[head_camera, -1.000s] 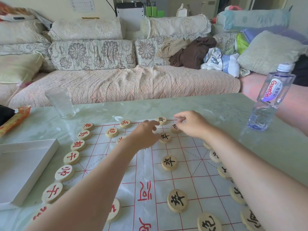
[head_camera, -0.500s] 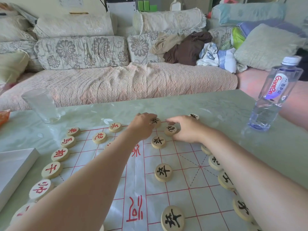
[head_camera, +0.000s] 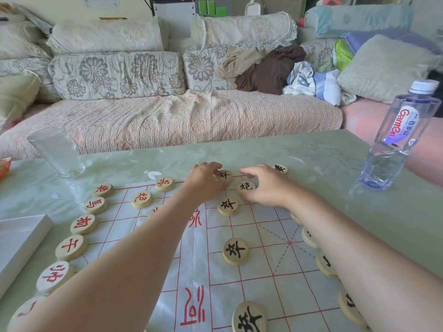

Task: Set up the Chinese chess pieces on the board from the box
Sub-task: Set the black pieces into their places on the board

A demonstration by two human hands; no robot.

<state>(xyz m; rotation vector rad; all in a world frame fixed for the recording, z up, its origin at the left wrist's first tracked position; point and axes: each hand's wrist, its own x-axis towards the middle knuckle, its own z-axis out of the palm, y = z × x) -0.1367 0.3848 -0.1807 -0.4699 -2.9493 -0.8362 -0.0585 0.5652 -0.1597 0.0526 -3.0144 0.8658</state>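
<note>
Nearly done, I'd judge. Red pcs [head_camera: 72,246] line the board's [head_camera: 268,291] left edge and black pcs [head_camera: 348,305] its rt. The box [head_camera: 21,238] is at near left, contents not visible. Both forearms reach fwd to the far edge. Left hand [head_camera: 203,180] curls against the far black soldier [head_camera: 224,176]; can't tell if it grips. Right hand [head_camera: 266,188] arches over the black cannon [head_camera: 246,187], fingers curled round it.

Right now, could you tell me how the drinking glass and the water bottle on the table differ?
The glass is open-topped and unlabelled; the bottle is capped and labelled. The glass stands left of the board, the bottle right. Both are clear and upright.
</note>
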